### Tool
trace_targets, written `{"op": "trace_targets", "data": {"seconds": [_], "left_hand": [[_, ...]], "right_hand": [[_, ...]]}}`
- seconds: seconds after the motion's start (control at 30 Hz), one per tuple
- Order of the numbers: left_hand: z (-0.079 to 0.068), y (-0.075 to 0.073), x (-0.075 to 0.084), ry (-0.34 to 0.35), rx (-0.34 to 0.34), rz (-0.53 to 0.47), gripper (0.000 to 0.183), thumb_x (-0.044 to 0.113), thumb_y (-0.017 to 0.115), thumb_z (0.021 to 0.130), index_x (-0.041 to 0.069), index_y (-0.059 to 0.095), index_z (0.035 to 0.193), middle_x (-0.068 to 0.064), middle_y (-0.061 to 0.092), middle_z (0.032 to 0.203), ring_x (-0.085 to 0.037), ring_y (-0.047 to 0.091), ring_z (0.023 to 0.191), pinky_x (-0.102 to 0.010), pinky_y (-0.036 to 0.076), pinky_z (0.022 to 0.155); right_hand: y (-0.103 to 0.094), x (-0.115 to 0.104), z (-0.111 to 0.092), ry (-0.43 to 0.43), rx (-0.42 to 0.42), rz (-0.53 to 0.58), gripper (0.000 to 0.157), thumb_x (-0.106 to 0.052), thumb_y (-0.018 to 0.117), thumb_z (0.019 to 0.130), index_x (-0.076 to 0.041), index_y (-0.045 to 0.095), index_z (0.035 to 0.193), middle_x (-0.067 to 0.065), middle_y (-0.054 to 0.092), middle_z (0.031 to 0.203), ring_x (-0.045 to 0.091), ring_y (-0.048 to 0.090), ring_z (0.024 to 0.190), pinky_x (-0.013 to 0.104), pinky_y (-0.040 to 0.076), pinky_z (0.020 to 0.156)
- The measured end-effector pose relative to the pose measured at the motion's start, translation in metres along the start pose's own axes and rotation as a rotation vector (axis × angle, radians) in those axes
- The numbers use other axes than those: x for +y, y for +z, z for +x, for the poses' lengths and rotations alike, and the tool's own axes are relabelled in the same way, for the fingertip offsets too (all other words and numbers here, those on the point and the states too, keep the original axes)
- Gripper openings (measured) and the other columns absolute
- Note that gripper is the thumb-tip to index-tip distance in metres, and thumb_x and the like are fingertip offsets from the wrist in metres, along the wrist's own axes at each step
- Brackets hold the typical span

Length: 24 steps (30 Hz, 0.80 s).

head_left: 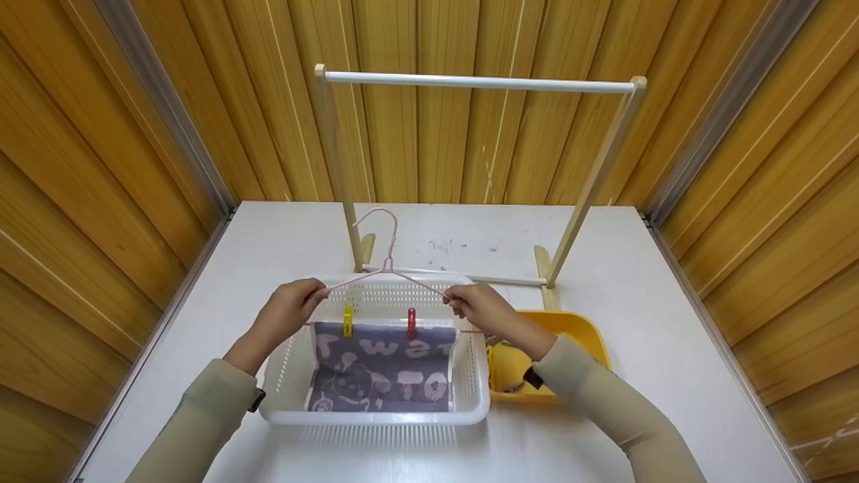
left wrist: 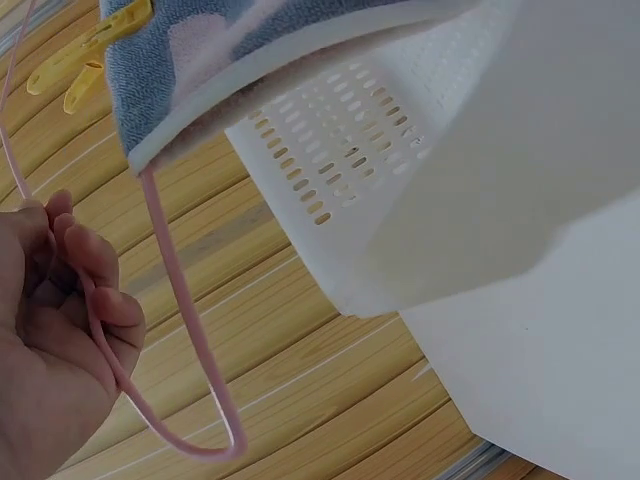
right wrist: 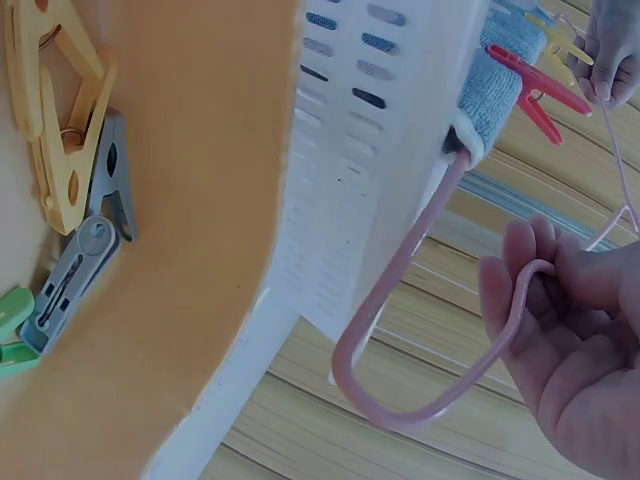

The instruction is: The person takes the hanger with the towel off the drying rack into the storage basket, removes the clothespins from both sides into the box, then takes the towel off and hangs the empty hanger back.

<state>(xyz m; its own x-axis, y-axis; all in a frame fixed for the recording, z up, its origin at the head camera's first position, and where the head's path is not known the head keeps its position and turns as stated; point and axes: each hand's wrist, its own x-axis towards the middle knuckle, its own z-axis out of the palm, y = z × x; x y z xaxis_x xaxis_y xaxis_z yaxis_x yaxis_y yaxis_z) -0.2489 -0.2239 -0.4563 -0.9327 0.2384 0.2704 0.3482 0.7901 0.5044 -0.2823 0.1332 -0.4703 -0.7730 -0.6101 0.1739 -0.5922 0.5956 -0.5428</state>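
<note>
A pink wire hanger (head_left: pixel 389 270) is held over the white basket (head_left: pixel 376 418), its hook pointing up and away. My left hand (head_left: pixel 288 308) grips its left shoulder, fingers curled round the wire. On the opposite shoulder, my right hand (head_left: pixel 484 308) pinches the wire between thumb and fingers. A purple-grey towel (head_left: pixel 384 376) with pale letters and a cartoon figure drapes over the hanger's lower bar, hanging down over the basket. One yellow clothespin (head_left: pixel 347 320) and one red clothespin (head_left: pixel 411 323) clip its top edge. The bar's bent ends (left wrist: pixel 232 440) stick out past the towel.
Behind the basket stands a wooden rack with a white top rail (head_left: pixel 476 81). A yellow tub (head_left: pixel 584 329) beside the basket, partly under my right forearm, contains clothespins, among them a grey one (right wrist: pixel 75 275). Wood-panelled walls enclose the white table (head_left: pixel 268 235).
</note>
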Motion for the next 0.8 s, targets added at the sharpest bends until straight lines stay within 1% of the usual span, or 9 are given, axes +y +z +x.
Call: {"op": "trace_targets", "data": {"seconds": [0.07,0.13,0.2,0.27,0.33,0.4,0.5,0.67,0.8], "left_hand": [[0.003,0.001,-0.002,-0.013,-0.016,-0.008,0.017,0.014,0.063,0.101,0.0,0.071,0.095,-0.009,0.065,0.079,-0.015,0.049,0.071,-0.034,0.044,0.067],[0.006,0.002,-0.003,-0.028,-0.034,-0.005,0.019,0.014,0.063,0.101,-0.001,0.073,0.097,-0.011,0.067,0.08,-0.018,0.051,0.071,-0.036,0.045,0.068],[0.009,0.003,-0.004,-0.044,-0.058,0.007,0.02,0.015,0.062,0.102,-0.002,0.074,0.103,-0.014,0.071,0.088,-0.021,0.058,0.075,-0.04,0.051,0.071],[0.012,0.003,-0.003,-0.056,-0.079,0.02,0.022,0.015,0.061,0.102,-0.002,0.073,0.111,-0.018,0.073,0.097,-0.028,0.065,0.084,-0.047,0.056,0.078],[0.014,0.003,-0.001,-0.063,-0.091,0.024,0.026,0.015,0.06,0.103,-0.003,0.07,0.119,-0.021,0.073,0.11,-0.035,0.069,0.098,-0.054,0.056,0.088],[0.016,0.002,0.002,-0.066,-0.098,0.027,0.03,0.015,0.06,0.103,-0.003,0.067,0.125,-0.023,0.071,0.12,-0.041,0.067,0.112,-0.057,0.054,0.097],[0.017,0.0,0.006,-0.072,-0.101,0.031,0.033,0.016,0.06,0.103,-0.002,0.065,0.13,-0.024,0.067,0.13,-0.044,0.063,0.123,-0.059,0.051,0.104],[0.018,-0.002,0.01,-0.051,-0.114,0.015,0.033,0.016,0.062,0.102,-0.001,0.065,0.13,-0.023,0.067,0.13,-0.043,0.064,0.123,-0.058,0.052,0.104],[0.02,-0.002,0.011,-0.037,-0.176,-0.032,0.036,0.018,0.067,0.099,-0.001,0.065,0.13,-0.022,0.068,0.13,-0.042,0.065,0.119,-0.058,0.053,0.102]], "right_hand": [[0.001,0.001,0.002,0.008,0.01,-0.027,0.014,0.0,0.057,0.101,0.002,0.071,0.103,0.016,0.073,0.084,0.015,0.062,0.069,0.03,0.055,0.067],[0.003,0.001,0.004,0.013,0.023,-0.055,0.014,0.0,0.057,0.101,0.001,0.071,0.1,0.015,0.072,0.081,0.013,0.059,0.067,0.03,0.054,0.066],[0.003,0.002,0.007,0.014,0.034,-0.078,0.015,0.0,0.057,0.101,0.001,0.071,0.097,0.013,0.071,0.077,0.011,0.056,0.065,0.029,0.051,0.065],[0.004,0.003,0.01,0.018,0.04,-0.09,0.015,0.001,0.057,0.1,0.0,0.071,0.095,0.011,0.069,0.074,0.01,0.054,0.064,0.028,0.05,0.064],[0.003,0.004,0.012,0.028,0.039,-0.091,0.015,0.002,0.057,0.1,0.001,0.07,0.093,0.011,0.068,0.072,0.01,0.052,0.063,0.027,0.049,0.063],[0.003,0.004,0.014,0.051,0.027,-0.075,0.015,0.003,0.056,0.099,0.002,0.07,0.094,0.011,0.067,0.072,0.01,0.052,0.064,0.027,0.048,0.063],[0.001,0.004,0.017,0.087,0.003,-0.048,0.016,0.004,0.055,0.099,0.004,0.07,0.094,0.011,0.066,0.072,0.01,0.052,0.065,0.026,0.047,0.063],[0.001,0.006,0.021,0.121,-0.042,-0.029,0.017,0.004,0.053,0.1,0.005,0.069,0.096,0.01,0.063,0.071,0.009,0.052,0.063,0.024,0.045,0.062],[0.003,0.008,0.026,0.137,-0.065,-0.003,0.018,0.003,0.052,0.101,0.005,0.068,0.093,0.009,0.061,0.07,0.009,0.051,0.062,0.022,0.042,0.061]]}}
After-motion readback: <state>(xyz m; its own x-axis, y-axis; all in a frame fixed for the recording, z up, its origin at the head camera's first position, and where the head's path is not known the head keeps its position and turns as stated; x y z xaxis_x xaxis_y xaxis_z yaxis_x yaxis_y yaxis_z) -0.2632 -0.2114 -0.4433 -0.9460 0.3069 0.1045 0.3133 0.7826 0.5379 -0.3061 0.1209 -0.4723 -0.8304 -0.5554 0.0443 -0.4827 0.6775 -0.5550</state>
